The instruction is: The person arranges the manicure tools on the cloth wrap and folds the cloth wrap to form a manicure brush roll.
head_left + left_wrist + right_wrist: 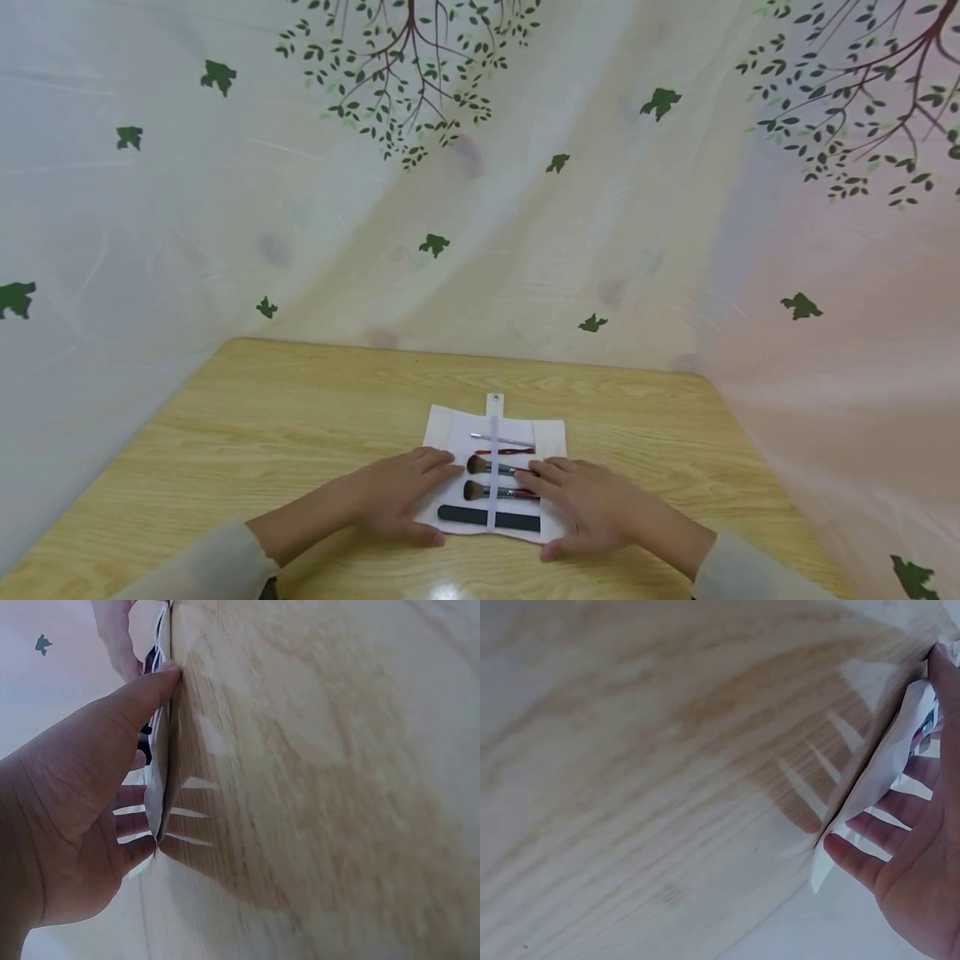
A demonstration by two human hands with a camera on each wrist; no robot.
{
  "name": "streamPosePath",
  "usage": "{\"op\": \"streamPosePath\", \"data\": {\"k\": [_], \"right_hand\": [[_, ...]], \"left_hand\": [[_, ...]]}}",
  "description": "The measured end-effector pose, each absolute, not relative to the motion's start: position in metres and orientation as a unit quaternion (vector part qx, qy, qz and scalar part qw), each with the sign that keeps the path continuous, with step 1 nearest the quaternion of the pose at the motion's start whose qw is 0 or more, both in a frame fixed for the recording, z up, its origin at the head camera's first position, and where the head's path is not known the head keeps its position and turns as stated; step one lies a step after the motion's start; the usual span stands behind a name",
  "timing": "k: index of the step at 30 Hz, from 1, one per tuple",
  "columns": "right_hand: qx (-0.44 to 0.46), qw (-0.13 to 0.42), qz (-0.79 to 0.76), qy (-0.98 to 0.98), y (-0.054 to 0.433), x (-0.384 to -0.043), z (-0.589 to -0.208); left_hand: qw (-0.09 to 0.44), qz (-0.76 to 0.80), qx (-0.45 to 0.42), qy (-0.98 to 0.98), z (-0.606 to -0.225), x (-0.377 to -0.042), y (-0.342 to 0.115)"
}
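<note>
A white fabric brush case (465,421) lies unfolded on the table, with a snap tab (495,403) at its far edge. Across its middle, a pale band (493,475) holds a black bar-shaped item (461,515), two soft brushes (475,490), a thin red twisted stick (513,451) and a slim pale rod (480,436). My left hand (397,496) rests on the case's left side, fingers extended, thumb at the near corner. On the right flap lies my right hand (588,504), its fingers spread and overlapping the brush handles. Both wrist views show fingers along the case's edge (155,795) (881,769).
The wood-grain table (300,400) extends around the case to a rounded far edge. Behind it and at both sides hangs a pale cloth (495,275) printed with leaves and branches. A light reflects near the table's front.
</note>
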State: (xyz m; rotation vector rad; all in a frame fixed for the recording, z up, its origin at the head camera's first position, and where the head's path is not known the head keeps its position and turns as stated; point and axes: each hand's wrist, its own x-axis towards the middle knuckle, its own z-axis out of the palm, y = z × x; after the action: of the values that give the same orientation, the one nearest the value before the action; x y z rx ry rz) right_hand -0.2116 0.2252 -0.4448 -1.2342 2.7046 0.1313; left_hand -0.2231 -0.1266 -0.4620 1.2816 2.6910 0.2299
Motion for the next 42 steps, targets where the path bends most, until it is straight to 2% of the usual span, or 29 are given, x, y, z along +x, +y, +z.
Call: {"op": "streamPosePath", "data": {"k": [5, 12, 24, 28, 35, 39, 42], "right_hand": [[-0.411, 0.091, 0.050, 0.906, 0.224, -0.200, -0.442], [-0.421, 0.081, 0.056, 0.902, 0.225, -0.192, -0.441], [-0.442, 0.073, 0.024, 0.894, 0.225, -0.193, -0.440], [-0.439, 0.060, 0.010, 0.896, 0.224, -0.196, -0.437], [-0.474, -0.015, -0.010, 0.880, 0.225, -0.202, -0.437], [-0.462, -0.004, -0.053, 0.885, 0.227, -0.207, -0.436], [-0.447, 0.004, -0.097, 0.890, 0.228, -0.212, -0.435]], "left_hand": [[0.086, 0.079, 0.441, 0.890, -0.461, -0.218, -0.132], [0.065, 0.085, 0.470, 0.876, -0.460, -0.214, -0.136], [-0.021, 0.116, 0.522, 0.845, -0.461, -0.213, -0.140], [-0.006, 0.153, 0.499, 0.853, -0.460, -0.213, -0.141], [0.044, 0.253, 0.449, 0.856, -0.460, -0.224, -0.138], [0.082, 0.328, 0.397, 0.853, -0.456, -0.230, -0.137], [0.079, 0.357, 0.372, 0.853, -0.454, -0.234, -0.135]]}}
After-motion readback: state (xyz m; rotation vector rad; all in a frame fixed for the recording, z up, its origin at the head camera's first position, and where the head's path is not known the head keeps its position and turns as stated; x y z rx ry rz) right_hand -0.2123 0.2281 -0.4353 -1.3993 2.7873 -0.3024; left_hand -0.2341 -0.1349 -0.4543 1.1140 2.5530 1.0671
